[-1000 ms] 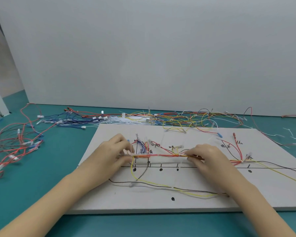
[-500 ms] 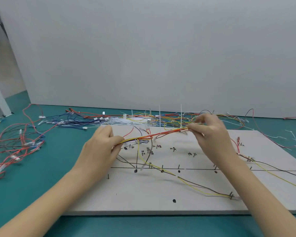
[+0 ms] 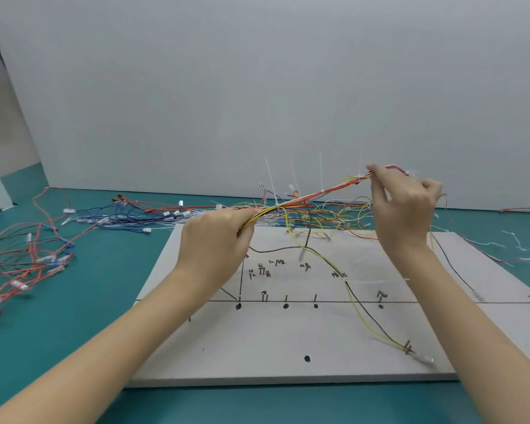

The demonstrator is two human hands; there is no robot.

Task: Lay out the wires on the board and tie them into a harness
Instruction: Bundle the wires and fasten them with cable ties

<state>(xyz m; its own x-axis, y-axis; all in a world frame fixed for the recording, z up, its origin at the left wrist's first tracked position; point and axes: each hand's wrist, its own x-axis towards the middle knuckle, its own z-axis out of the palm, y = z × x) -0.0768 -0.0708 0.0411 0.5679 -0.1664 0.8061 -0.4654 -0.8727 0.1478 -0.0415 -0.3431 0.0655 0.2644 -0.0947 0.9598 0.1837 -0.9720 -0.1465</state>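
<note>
A bundle of red, orange and yellow wires, the harness (image 3: 312, 195), is stretched in the air above the white board (image 3: 288, 338). My left hand (image 3: 218, 240) grips its lower left end. My right hand (image 3: 401, 206) pinches the higher right end between thumb and fingers. Several white cable ties (image 3: 270, 179) stick up from the bundle. A yellow and a black wire (image 3: 358, 304) trail down from it to a pin (image 3: 407, 347) near the board's front right. The board carries a drawn line, black dots and handwritten marks.
Loose red and blue wires with white connectors (image 3: 28, 261) lie on the teal table at the left. A tangle of coloured wires (image 3: 328, 215) runs along the board's far edge. Scraps of white ties (image 3: 523, 249) lie at the right. A white wall stands behind.
Both hands have lifted the tied bundle off the board, the right end rising higher than the left. The trailing yellow and black wires came up with it. The view has tilted up.
</note>
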